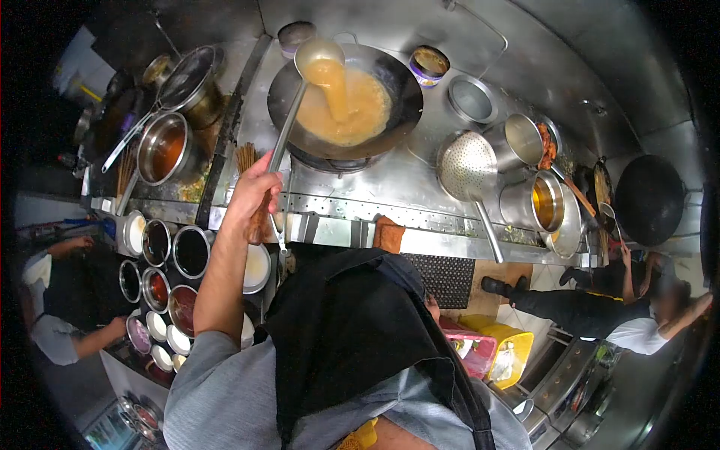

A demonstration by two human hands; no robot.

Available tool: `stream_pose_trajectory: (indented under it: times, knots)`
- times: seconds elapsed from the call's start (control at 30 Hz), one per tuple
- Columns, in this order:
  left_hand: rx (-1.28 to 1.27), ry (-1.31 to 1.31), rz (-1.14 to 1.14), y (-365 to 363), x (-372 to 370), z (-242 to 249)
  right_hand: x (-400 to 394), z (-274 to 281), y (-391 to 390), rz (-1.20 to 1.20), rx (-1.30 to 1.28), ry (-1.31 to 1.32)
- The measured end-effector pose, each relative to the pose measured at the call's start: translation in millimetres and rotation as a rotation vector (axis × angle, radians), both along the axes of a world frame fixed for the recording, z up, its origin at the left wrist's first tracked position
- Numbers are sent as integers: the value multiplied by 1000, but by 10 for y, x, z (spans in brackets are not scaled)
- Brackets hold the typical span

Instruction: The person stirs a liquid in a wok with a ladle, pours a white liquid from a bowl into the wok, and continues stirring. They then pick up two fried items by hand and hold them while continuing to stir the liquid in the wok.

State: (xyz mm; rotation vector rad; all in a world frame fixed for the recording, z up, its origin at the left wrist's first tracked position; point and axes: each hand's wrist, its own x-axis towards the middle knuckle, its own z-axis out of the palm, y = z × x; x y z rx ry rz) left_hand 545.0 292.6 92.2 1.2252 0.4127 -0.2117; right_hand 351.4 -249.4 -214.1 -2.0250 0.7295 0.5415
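My left hand (256, 193) is closed around the handle of a long metal ladle (289, 120) with a wooden end. The ladle's bowl is tipped high over a dark wok (406, 94), and a stream of cloudy yellowish-brown liquid (335, 97) falls from it. More of this liquid lies in the wok, which sits on a burner ring. Of my right hand (433, 307), only a sliver of skin shows beside the black apron; its fingers are hidden.
A perforated strainer (466, 163) and metal pots (516, 142) stand right of the wok. Left are a pot of reddish-brown liquid (163, 154) and several sauce containers (193, 253). A folded brown cloth (388, 235) lies on the front edge. Other people work at both sides.
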Motion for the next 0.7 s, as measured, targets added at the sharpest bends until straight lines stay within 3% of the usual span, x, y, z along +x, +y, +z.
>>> stream_pose_trajectory:
  times: [0.13, 0.27, 0.33, 0.43, 0.57, 0.63, 0.7]
  knots:
    - [1, -12, -16, 14, 32, 59, -119, -337, -160, 179, -186, -103]
    - [24, -21, 31, -29, 41, 142, -184, -365, -160, 177, -179, -69]
    - [37, -21, 37, -34, 40, 161, -323, -868, -371, 54, 27, -100]
    - [55, -50, 37, -16, 41, 143, -259, -356, -114, 114, -148, -80]
    - [108, -63, 23, -6, 54, 151, -161, -124, 1, 151, -210, -91]
    - [133, -69, 24, -13, 59, 160, -30, 381, 251, -52, 98, -65]
    - [176, -84, 16, -19, 61, 173, -58, 57, 84, 58, -13, -63]
